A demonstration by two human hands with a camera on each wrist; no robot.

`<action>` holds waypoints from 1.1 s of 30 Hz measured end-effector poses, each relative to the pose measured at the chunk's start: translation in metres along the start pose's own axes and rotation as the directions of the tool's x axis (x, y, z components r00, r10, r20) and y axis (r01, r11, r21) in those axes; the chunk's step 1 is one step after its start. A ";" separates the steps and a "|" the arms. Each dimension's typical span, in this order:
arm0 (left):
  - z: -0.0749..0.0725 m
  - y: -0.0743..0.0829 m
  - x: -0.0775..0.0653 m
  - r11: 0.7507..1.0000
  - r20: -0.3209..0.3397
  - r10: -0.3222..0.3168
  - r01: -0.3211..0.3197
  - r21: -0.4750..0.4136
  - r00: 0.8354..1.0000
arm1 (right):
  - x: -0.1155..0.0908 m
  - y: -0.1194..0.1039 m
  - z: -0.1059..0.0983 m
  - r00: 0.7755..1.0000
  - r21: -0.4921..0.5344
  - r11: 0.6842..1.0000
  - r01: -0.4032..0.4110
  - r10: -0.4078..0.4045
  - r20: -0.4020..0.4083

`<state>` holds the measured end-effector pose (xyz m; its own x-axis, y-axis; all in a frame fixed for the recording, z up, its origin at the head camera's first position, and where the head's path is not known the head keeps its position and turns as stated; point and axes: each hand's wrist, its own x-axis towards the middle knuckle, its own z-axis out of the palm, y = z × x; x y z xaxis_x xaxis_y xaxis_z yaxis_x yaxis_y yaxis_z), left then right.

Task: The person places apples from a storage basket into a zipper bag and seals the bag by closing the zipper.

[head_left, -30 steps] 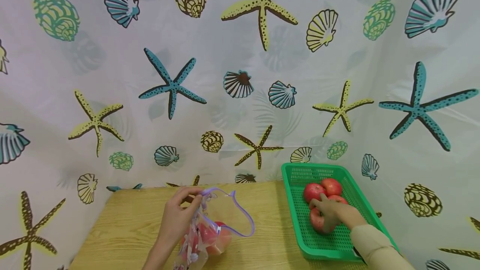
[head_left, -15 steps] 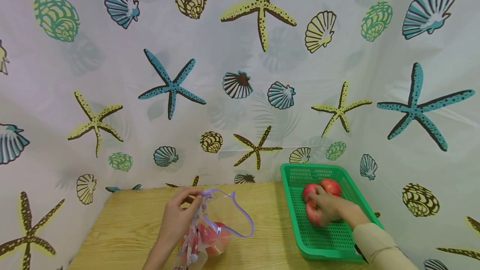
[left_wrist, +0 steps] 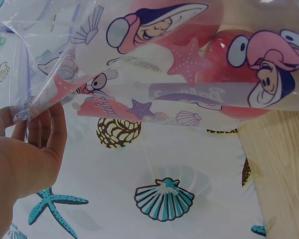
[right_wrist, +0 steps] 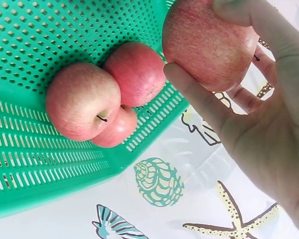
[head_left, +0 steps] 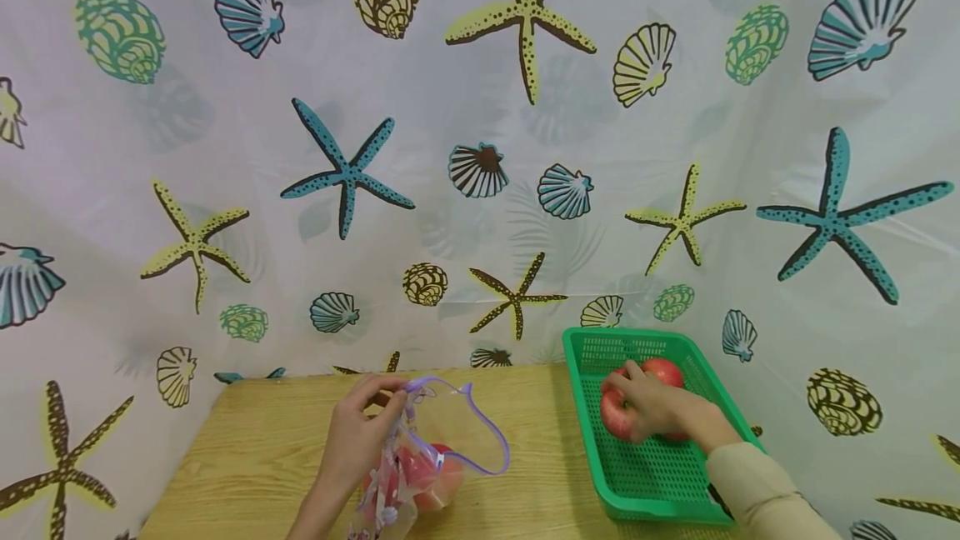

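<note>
My left hand (head_left: 358, 436) pinches the rim of a clear plastic zip bag (left_wrist: 124, 74) with a purple edge and cartoon and sea prints. The bag's mouth gapes to the right in the head view. Red apples (left_wrist: 224, 67) show through its film, low in the bag, partly hidden by the prints. At the right, my right hand (head_left: 652, 402) grips an apple (right_wrist: 209, 45), thumb on one side and fingers on the other. That hand is over the green plastic basket (head_left: 592, 448). Several apples are in the basket, one of them the pale red apple (right_wrist: 82, 102).
The wooden table (head_left: 247, 440) carries both the bag and the basket, with bare wood between them. A white curtain (head_left: 480, 232) printed with shells and starfish stands close behind the table and along its right side.
My right hand has shifted a little left and toward the back of the basket with its apple. My left hand and the bag have kept their place.
</note>
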<state>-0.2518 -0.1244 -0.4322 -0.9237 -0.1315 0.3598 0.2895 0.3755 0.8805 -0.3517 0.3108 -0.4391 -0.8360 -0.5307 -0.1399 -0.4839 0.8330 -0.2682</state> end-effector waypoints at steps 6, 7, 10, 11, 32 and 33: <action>0.001 0.000 0.000 1.000 0.000 0.004 -0.004 0.012 1.000 | 0.001 -0.004 -0.004 1.000 0.038 0.999 -0.001 0.002 -0.016; 0.001 0.000 0.000 1.000 0.000 0.005 -0.005 0.011 1.000 | 0.001 -0.005 -0.005 1.000 0.040 0.999 0.003 -0.002 -0.023; 0.002 0.001 0.000 1.000 0.002 0.002 -0.002 0.013 1.000 | 0.002 -0.008 -0.007 0.998 0.025 0.999 0.029 -0.028 -0.057; 0.002 0.001 0.000 1.000 0.001 0.001 -0.001 0.012 1.000 | 0.002 -0.009 -0.008 0.996 0.016 0.999 0.042 -0.041 -0.073; 0.001 0.001 0.001 1.000 0.003 -0.026 0.026 0.003 1.000 | 0.013 -0.054 -0.023 0.953 -0.048 0.974 0.220 -0.226 -0.201; 0.001 0.001 0.001 1.000 0.005 -0.026 0.026 0.001 1.000 | 0.014 -0.056 -0.024 0.951 -0.042 0.973 0.226 -0.230 -0.204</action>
<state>-0.2532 -0.1235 -0.4315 -0.9322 -0.1371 0.3351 0.2648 0.3727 0.8893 -0.3427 0.2602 -0.4030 -0.7368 -0.6648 0.1233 -0.6712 0.6971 -0.2522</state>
